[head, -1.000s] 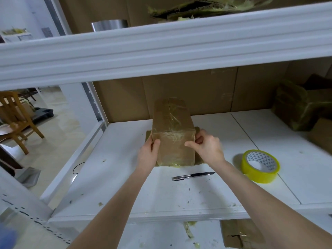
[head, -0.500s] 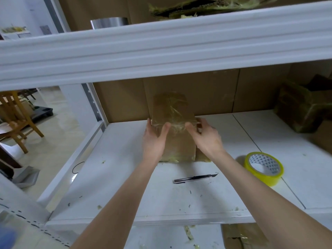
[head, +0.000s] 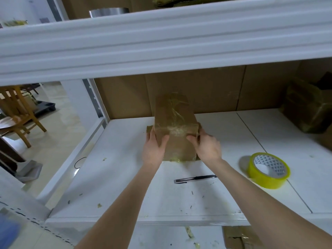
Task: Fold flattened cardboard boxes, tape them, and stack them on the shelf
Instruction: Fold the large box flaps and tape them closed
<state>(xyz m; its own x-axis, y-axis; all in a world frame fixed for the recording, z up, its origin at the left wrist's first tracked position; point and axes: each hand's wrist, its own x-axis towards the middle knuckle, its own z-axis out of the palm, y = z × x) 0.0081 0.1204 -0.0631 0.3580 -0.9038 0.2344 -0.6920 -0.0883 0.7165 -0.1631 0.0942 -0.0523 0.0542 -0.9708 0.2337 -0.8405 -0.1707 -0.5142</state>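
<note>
A small brown cardboard box (head: 173, 115), wrapped in clear tape, stands on the white shelf (head: 125, 168) near its middle. My left hand (head: 153, 149) grips the box's left side, thumb across the front face. My right hand (head: 206, 146) grips the right side, thumb on the front. A flat piece of cardboard (head: 149, 129) pokes out from under the box at both sides. A yellow tape roll (head: 269, 169) lies on the shelf to the right. A black and silver box cutter (head: 195, 178) lies in front of the box.
A thick white upper shelf beam (head: 161, 42) crosses the view just above the box. Taped boxes (head: 309, 108) sit at the back right. Cardboard sheets (head: 206, 90) line the back wall. A wooden chair (head: 19, 112) stands on the floor to the left. Tape scraps litter the shelf front.
Both hands have pushed the box a little farther back on the shelf, and their thumbs have slid up the front face. Tape roll and cutter have stayed put.
</note>
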